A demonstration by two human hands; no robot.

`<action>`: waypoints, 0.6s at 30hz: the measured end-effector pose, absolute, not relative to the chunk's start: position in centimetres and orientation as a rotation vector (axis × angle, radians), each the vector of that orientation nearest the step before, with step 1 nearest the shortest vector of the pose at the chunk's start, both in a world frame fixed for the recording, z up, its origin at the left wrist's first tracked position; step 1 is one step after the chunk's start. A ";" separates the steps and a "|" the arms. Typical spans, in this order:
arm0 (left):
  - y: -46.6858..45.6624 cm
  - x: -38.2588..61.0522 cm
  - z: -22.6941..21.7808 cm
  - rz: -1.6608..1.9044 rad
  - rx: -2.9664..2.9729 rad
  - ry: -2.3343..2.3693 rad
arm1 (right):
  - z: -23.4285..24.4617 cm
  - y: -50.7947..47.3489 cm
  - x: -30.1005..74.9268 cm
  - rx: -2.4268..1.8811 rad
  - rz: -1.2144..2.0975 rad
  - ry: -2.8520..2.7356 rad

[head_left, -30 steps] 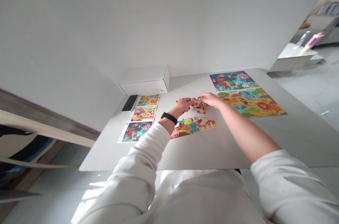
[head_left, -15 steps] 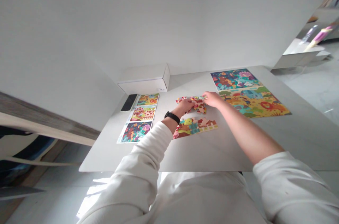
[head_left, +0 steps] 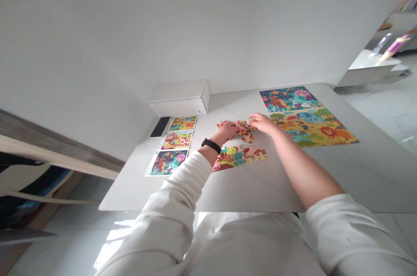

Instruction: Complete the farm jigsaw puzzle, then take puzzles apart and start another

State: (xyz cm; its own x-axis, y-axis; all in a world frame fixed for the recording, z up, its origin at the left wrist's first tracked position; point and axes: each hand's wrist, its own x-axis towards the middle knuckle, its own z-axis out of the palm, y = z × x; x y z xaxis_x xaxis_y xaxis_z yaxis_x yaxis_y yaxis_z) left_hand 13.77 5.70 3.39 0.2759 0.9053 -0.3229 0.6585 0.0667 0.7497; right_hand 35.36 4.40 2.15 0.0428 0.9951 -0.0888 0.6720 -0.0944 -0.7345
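My right hand (head_left: 261, 124) had moved off from my left hand (head_left: 229, 129), so the gap between my fingertips was wider than a second before and more of the loose puzzle pieces (head_left: 247, 138) showed there. More of the heap also showed beyond my left hand. Since half a second earlier, my right sleeve (head_left: 342, 219) had come inward and nearer to me. My view had swung slightly, putting the pink-and-cream object (head_left: 395, 48) farther right than at first.
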 end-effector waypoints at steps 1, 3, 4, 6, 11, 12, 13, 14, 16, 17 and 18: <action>5.8 13.5 3.6 0.361 1.659 1.452 | 2.1 4.5 35.1 -1.825 0.777 -1.722; 6.0 12.9 4.1 0.384 1.655 1.447 | 1.9 4.8 34.7 -1.844 0.626 -1.845; 6.0 12.5 4.4 0.399 1.657 1.447 | 1.7 4.8 34.5 -1.851 0.555 -1.897; 6.0 11.9 5.1 0.425 1.666 1.446 | 1.5 4.9 34.1 -1.861 0.482 -1.949; 6.1 12.0 5.9 0.400 1.724 1.466 | 1.5 4.5 33.8 -1.872 0.419 -1.909; 6.3 12.4 5.9 0.380 1.750 1.475 | 1.7 4.3 33.9 -1.864 0.401 -1.891; 6.6 12.8 5.7 0.360 1.774 1.484 | 1.9 4.2 34.1 -1.855 0.387 -1.875; 6.9 13.3 5.6 0.345 1.805 1.491 | 2.1 4.0 34.3 -1.852 0.381 -1.861; 7.8 13.9 5.3 0.358 1.888 1.520 | 2.5 3.5 34.8 -1.878 0.388 -1.850; 8.3 14.2 5.2 0.383 1.925 1.540 | 2.7 3.1 35.0 -1.907 0.401 -1.858; 8.8 14.3 5.1 0.410 1.953 1.558 | 2.8 2.7 35.1 -1.944 0.425 -1.878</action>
State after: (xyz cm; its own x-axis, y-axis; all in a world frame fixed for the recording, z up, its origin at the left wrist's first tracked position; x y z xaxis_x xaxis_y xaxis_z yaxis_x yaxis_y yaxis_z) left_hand 14.28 8.79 5.10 0.2632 0.9566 -0.1250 0.7714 -0.1308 0.6228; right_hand 35.05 2.68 2.85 0.0496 0.9971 0.0584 0.8746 -0.0151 -0.4847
